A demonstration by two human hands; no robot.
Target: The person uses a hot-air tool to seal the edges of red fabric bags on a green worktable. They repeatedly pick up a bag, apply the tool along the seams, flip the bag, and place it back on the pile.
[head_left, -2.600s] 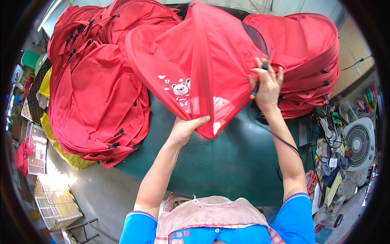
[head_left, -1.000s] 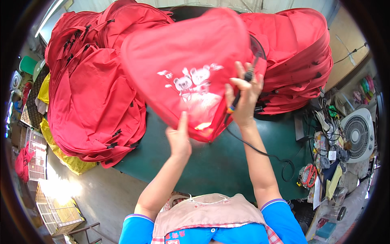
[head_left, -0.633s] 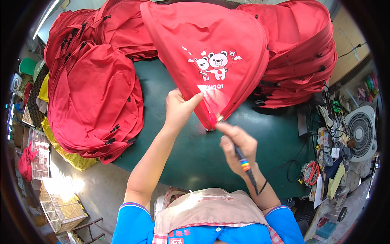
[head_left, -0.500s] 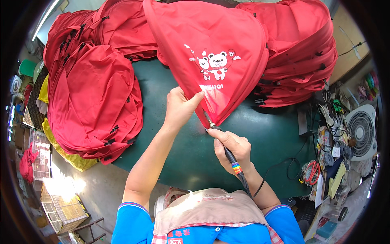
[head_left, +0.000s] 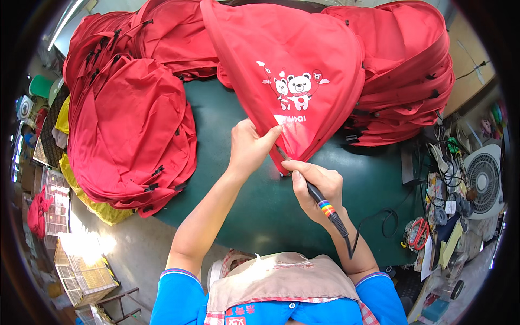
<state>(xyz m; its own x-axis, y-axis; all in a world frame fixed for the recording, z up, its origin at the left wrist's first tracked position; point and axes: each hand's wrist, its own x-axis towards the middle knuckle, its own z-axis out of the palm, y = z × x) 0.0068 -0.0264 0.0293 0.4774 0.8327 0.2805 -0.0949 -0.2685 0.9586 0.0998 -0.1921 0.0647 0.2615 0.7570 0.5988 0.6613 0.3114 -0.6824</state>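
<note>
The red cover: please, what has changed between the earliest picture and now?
The red cover turned, showing two printed bears. The right hand brought the corded tool from the cover's right side down to its lower corner. The left hand holds its left edge, as at first; the red side piles stayed.

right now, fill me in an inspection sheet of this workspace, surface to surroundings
Surface: dark green tabletop.
Job's things: red fabric piece with printed bears; black pen-shaped tool, rainbow-banded, its end at the fabric's lower corner; contact unclear.
Clutter: red fabric piles, left and right; assorted items at right.
Hands: left hand grips the fabric's left edge; right hand holds the tool.
Cables: tool's black cord loops on the table.
Surroundings: white fan right; mesh crate on floor, left.
</note>
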